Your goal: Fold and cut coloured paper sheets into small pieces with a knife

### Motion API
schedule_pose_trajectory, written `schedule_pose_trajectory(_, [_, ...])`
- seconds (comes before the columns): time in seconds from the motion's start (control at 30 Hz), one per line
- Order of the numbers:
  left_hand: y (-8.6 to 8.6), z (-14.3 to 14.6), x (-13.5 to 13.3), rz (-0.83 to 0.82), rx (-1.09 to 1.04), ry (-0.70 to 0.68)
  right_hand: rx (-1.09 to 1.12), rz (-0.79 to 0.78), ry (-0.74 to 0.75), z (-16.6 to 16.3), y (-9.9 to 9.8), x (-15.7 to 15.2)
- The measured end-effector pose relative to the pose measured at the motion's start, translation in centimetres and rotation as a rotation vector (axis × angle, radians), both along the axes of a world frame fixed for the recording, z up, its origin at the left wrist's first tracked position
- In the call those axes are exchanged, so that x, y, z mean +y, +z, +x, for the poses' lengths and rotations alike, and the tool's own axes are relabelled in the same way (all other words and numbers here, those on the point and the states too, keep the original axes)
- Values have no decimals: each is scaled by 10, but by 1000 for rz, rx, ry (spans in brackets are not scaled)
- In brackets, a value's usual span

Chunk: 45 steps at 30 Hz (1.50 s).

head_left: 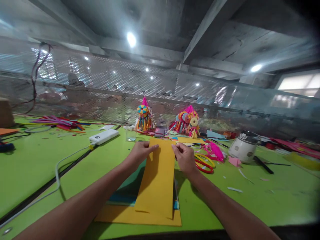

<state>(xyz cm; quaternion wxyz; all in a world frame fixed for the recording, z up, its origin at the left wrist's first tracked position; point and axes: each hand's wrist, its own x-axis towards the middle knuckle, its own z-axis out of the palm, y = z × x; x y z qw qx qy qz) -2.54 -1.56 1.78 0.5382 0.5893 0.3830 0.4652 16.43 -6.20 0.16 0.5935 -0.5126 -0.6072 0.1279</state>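
Observation:
A folded-looking strip of yellow paper (160,180) is held up in front of me by its far end. My left hand (140,152) pinches its far left corner, thumb lying on top. At the far right corner, my right hand (184,156) grips the edge between thumb and fingers. Under the strip lie a dark green sheet (131,183), a blue sheet (122,198) and a larger yellow-orange sheet (112,215) near the table's front edge.
On the green table (82,173) lie a white power strip (103,136), a clear cup (130,134), red-handled scissors (205,166), a white kettle-like pot (243,146) and a black-handled knife (263,165). Colourful tasselled paper ornaments (144,115) stand before a perforated metal screen (100,86).

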Motion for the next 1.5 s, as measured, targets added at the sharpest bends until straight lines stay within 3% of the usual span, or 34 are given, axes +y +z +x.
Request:
schedule_pose_trajectory(0.23, [-6,3,-1,-56,-16,-76,-9,-29,-39,0,-4,4])
schedule_pose_trajectory(0.47, [-9,1,3,-43,13,-121,121,-64,46,11,-1,11])
schedule_pose_trajectory(0.57, [-8,2,-1,-76,95,-179,121,-70,133,19,5,14])
schedule_pose_trajectory(0.8, [-11,0,-6,-58,220,-317,-136,-265,405,26,8,9])
schedule_pose_trajectory(1.3, [-9,-5,-1,-39,278,-319,-236,-299,408,29,5,10])
schedule_pose_trajectory(1.5, [-8,-6,0,-66,257,-346,-82,-346,477,31,0,14])
